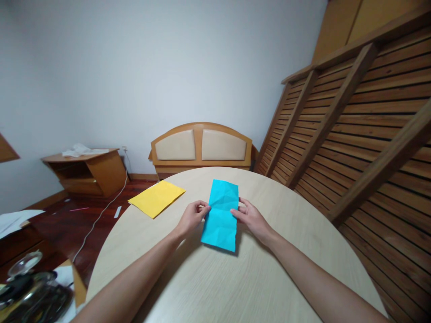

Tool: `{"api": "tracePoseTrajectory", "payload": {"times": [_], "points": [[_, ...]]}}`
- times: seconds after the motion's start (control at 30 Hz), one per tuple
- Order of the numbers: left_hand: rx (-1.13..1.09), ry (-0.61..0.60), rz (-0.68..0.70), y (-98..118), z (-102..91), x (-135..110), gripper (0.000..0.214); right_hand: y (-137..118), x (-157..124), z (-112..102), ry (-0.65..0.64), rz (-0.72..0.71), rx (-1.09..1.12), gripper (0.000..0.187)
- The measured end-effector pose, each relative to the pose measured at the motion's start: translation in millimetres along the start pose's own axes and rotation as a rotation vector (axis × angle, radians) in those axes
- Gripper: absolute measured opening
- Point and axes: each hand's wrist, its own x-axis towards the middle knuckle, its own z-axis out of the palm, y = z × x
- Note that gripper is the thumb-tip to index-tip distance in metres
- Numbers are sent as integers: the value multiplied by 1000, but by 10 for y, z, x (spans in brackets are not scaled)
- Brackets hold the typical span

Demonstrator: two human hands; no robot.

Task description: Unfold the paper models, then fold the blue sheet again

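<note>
A creased, rectangular sheet of blue paper is held over the round table, its long side pointing away from me. My left hand pinches its left edge near the middle, thumb on top. On the opposite edge, my right hand grips the sheet with the thumb on its face and the fingers behind, partly hidden. Crease lines cross the paper near its middle. Yellow paper lies on the table to the left, apart from both hands.
The round pale wood table spans the foreground. Behind it stands a padded headboard. Slatted wooden panels lean at the right. A low cabinet stands at the far left, with a white cable on the floor.
</note>
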Motion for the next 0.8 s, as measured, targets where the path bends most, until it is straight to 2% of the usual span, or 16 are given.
{"api": "tracePoseTrajectory", "payload": {"times": [0.1, 0.27, 0.57, 0.8], "points": [[-27, 16, -46, 0, 17, -8, 55, 25, -17, 14, -42, -14, -33, 68], [-67, -14, -63, 13, 12, -35, 49, 72, 32, -80, -10, -16, -123, 58], [-218, -98, -102, -8, -13, -66, 37, 109, 69, -143, -18, 33, -47, 46], [-157, -58, -125, 31, -22, -61, 26, 32, 22, -136, -12, 27, -140, 26]]}}
